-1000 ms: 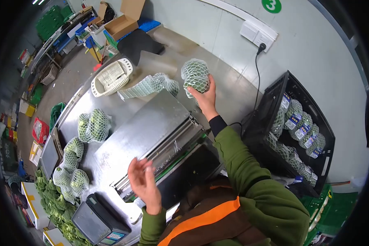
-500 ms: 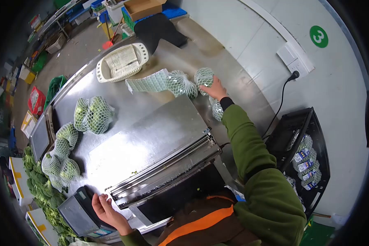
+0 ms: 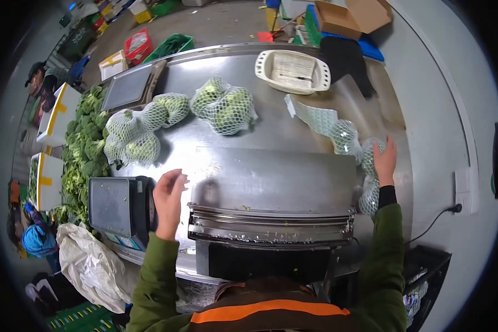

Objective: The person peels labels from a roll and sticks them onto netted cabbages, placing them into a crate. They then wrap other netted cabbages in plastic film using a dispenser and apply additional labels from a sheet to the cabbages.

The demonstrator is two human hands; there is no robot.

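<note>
My right hand (image 3: 385, 160) rests against a foam-netted bundle (image 3: 372, 153) at the right of the steel table, its fingers stretched and thumb apart. Beside it are another shiny netted bundle (image 3: 345, 138) and a third one (image 3: 369, 196) nearer to me. My left hand (image 3: 168, 202) hovers by the left end of the wrapping machine (image 3: 271, 227), loosely bent, with nothing visible in it. Broccoli heads in white foam nets (image 3: 227, 108) lie at the middle back of the table. More netted broccoli (image 3: 133, 135) sits to the left.
A scale (image 3: 110, 205) stands left of the machine, beside a heap of loose broccoli (image 3: 86, 149). A cream basket (image 3: 290, 71) holding paper and a sheet of labels (image 3: 315, 117) lie at the back. Black crate (image 3: 431, 265) at right, below a power cord. People are at far left.
My view has turned and shifted, so the table now appears squarer. My right hand stays at the netted bundles, its fingers straighter. My left hand has lifted forward from beside the scale.
</note>
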